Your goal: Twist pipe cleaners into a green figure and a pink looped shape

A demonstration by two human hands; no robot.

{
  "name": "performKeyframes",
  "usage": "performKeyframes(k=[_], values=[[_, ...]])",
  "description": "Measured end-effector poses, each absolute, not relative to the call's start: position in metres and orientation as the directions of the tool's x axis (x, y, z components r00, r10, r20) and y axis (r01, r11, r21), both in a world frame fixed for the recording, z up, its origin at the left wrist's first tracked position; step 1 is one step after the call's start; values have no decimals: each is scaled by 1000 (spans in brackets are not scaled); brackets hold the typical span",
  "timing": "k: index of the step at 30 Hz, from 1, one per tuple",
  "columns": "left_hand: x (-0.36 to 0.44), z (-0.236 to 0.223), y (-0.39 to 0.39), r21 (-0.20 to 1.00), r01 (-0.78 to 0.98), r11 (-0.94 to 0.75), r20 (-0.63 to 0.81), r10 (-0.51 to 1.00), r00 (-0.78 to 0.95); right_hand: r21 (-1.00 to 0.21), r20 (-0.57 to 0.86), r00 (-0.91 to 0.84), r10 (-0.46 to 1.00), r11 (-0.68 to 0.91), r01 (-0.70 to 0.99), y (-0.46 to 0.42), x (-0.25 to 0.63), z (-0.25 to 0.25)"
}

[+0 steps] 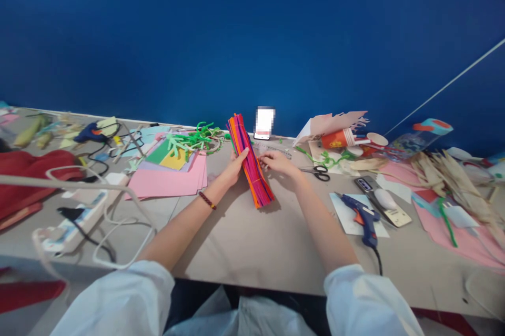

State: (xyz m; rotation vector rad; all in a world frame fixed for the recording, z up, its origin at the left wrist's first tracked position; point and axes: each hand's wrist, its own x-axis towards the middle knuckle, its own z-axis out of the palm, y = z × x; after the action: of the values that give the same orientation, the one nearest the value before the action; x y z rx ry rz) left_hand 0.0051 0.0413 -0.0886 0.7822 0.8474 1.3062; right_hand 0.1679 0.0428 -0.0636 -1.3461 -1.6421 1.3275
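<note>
A thick bundle of pipe cleaners (258, 183), in pink, orange, purple and red with some green, is held at a tilt above the table. My left hand (235, 165) grips it around the middle, thumb across the front. Thin bands seem to circle the bundle near its two ends. My right hand (278, 161) is at the bundle's right side with its fingers curled and pressed together. Whether something small is between those fingertips, I cannot make out. A phone with a bright screen (264, 124) leans against the blue wall behind the bundle.
Black-handled scissors (321, 173) and a ruler (282, 151) lie on the right. Beyond them are a blue glue gun (365, 216), another phone (365, 184) and a red paper cup (335, 139). On the left are pink paper sheets (165, 183), green pipe cleaners (199, 136) and a power strip (77, 223).
</note>
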Motion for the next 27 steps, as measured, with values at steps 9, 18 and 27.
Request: performKeyframes(k=[9, 18, 27], values=[[6, -92, 42, 844, -531, 79, -66, 997, 43, -849, 319, -151, 936, 353, 393, 35, 140, -57], [8, -92, 40, 834, -547, 73, -42, 997, 69, -976, 36, -67, 997, 49, 214, 36, 139, -63], [3, -91, 38, 874, -465, 143, -76, 984, 160, -965, -221, -307, 926, -253, -70, 33, 153, -42]])
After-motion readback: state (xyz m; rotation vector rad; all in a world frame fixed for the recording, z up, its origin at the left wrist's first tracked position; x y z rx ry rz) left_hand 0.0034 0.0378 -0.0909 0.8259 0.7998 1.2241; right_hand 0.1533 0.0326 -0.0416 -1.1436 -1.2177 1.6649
